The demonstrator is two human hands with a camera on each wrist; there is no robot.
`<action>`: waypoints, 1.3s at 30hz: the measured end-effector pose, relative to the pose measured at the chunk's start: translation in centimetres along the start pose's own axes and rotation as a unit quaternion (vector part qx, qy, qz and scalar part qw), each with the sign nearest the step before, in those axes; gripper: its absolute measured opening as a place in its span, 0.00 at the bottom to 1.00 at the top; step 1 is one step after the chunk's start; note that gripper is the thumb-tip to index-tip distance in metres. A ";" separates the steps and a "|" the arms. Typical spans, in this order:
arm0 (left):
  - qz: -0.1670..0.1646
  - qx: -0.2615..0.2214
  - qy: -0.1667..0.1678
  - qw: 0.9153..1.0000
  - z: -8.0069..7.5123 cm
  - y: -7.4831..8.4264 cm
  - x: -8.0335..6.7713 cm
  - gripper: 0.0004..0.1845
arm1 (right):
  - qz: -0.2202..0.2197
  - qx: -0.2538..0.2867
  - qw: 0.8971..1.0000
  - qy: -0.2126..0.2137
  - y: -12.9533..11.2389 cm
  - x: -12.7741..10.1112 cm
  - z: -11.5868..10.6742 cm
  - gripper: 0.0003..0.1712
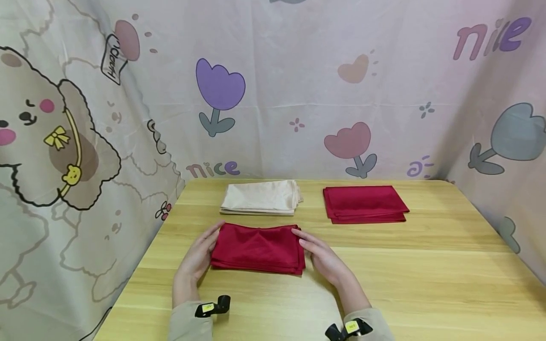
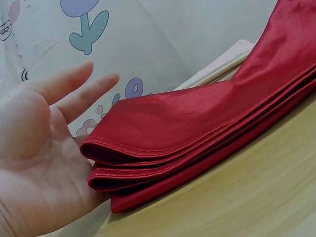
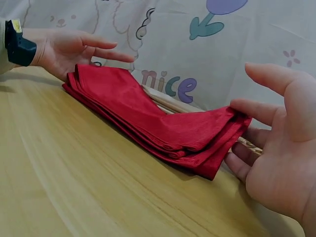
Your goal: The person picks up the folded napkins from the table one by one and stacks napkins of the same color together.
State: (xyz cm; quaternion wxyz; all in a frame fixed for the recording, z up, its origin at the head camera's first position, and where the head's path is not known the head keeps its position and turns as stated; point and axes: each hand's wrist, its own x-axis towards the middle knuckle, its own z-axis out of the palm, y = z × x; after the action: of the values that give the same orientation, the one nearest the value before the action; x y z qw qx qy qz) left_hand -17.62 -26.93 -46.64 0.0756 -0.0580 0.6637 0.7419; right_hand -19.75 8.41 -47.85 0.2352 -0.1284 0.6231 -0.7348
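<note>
with left hand [image 1: 196, 258] and right hand [image 1: 326, 261] loosely spread, clenching nothing, at opposite ends of the folded crimson rectangle of satiny cloth [image 1: 258, 251] between them, best to nudge both ends gently inward, squaring the layered edges without buckling the middle.

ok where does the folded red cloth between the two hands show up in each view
Head: red cloth below centre, between left hand and right hand.
Left wrist: red cloth across the middle, running out at the upper right.
Right wrist: red cloth across the middle, slanting down to the right.
Shared landmark: the purple tulip on the backdrop, cut by the top edge in both wrist views.
</note>
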 end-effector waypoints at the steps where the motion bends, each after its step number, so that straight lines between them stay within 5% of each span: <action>1: -0.004 0.003 -0.003 1.000 0.0 0.0 0.0 0.30 | -0.003 -0.007 1.000 0.000 0.0 0.0 0.1 0.33; 8: -0.005 0.058 0.001 0.998 0.3 0.0 0.4 0.27 | -0.014 -0.084 0.996 0.019 0.0 0.0 0.4 0.31; 16: 0.000 0.160 -0.002 0.987 0.7 -0.1 0.6 0.23 | -0.024 -0.154 0.987 0.040 0.2 0.2 0.8 0.31; 24: 0.014 0.222 -0.009 0.975 1.2 -0.3 0.4 0.24 | -0.119 -0.299 0.945 0.060 1.0 0.6 1.5 0.27; 33: 0.041 0.296 0.028 0.954 2.0 -0.7 0.8 0.19 | -0.148 -0.344 0.922 0.098 1.3 0.7 2.3 0.24; 39: 0.060 0.308 0.055 0.948 2.5 -1.1 1.0 0.14 | -0.172 -0.381 0.899 0.131 1.7 0.6 2.4 0.22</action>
State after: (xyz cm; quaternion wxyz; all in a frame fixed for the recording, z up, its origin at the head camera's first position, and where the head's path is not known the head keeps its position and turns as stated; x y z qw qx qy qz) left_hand -18.35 -24.28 -47.58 0.0084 -0.0320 0.8652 0.5003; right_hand -18.75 5.86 -49.12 -0.0455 -0.2166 0.8486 -0.4805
